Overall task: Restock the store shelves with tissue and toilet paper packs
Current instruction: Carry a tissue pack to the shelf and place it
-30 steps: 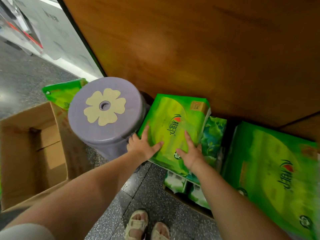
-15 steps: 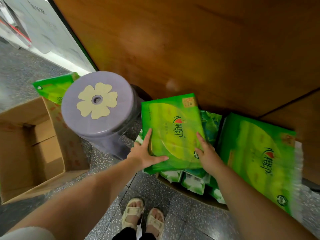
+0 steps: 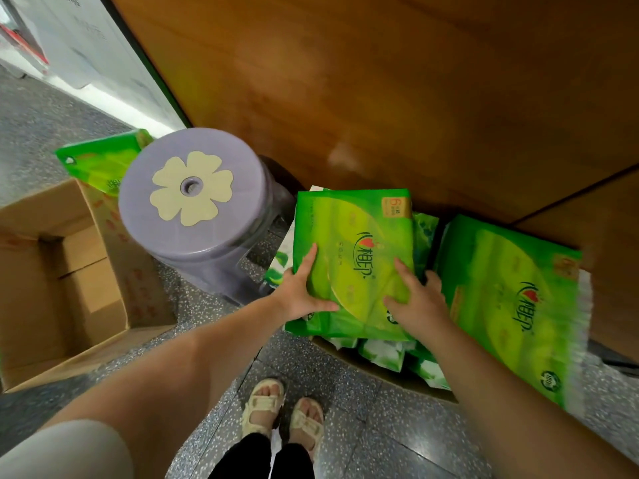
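A glossy green plastic-wrapped tissue pack (image 3: pixel 352 257), flat and rectangular, is held over a cardboard box of smaller green-white packs (image 3: pixel 382 354). The left hand (image 3: pixel 301 292) is laid on the pack's left edge, fingers straight along the film, thumb spread across the lower face. The right hand (image 3: pixel 415 302) is pressed flat on the lower right part, fingers loosely extended; what lies under the palm cannot be seen. A 2nd large green pack (image 3: pixel 511 305) lies just beside it on the right, touching the wood-grain panel (image 3: pixel 380 98). A round lilac plastic stool (image 3: pixel 190 205) with a cream flower inlay stands left, beside an open brown carton (image 3: pixel 69 278). Against 0.5 s ago, the pack is squared up more and both hands are placed slightly lower on it.
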